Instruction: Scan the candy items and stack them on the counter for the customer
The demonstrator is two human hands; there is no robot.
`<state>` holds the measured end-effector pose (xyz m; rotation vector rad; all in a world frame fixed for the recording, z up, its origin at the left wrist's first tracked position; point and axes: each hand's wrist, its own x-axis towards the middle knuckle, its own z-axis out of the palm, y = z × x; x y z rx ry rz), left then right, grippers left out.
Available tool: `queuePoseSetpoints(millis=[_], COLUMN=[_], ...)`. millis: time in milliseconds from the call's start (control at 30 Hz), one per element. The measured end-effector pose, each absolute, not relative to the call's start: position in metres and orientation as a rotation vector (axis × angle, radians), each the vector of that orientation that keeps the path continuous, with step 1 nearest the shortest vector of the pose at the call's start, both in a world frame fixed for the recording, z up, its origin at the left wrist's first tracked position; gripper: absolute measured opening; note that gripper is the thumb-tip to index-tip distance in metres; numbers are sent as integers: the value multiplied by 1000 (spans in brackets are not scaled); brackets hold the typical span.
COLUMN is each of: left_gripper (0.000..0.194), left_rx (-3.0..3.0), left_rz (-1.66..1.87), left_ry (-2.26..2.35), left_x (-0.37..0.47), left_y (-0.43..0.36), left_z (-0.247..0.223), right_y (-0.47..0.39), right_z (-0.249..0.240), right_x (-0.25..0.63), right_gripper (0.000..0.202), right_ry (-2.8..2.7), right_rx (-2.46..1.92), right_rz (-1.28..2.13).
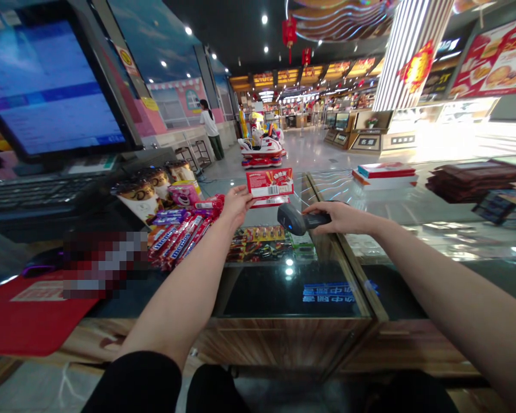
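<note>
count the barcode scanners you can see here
1. The scanner is in the right hand, below and right of the red box in the left hand. Others may be hidden.

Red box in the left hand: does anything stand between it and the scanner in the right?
Nothing visible does: no object shows between the red box in the left hand and the scanner in the right hand.
</note>
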<state>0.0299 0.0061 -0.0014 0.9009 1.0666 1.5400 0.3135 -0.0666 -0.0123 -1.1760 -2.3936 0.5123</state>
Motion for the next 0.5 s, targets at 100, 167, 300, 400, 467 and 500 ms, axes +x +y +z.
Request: queuePoseSetpoints(millis=[100,167,300,400,467,500], left_gripper=[40,40,41,42,42,43], left_rx=[883,871,872,890,910,920], left_rz=[1540,1538,1518,1495,1478,1469], left_ry=[1066,1064,1063,1058,1046,1039], left_x=[30,30,32,36,41,43], left_y=[5,4,1,-2,-5,-6], left_z=[0,1,6,8,10,10], right_y=[-65,-65,-67,-66,-62,-59], right_z=[-14,-14,-10,-7,-8,-10], right_x=[313,314,316,316,317,317], right_gripper=[54,57,60,49,44,43], right_ry=[-2400,-2410,-2369,-2251,-2153,-2103], right_rx=[-1159,-1158,-1159,-1170,-1195,-1206], right_rz=[474,463,541,548,473,435])
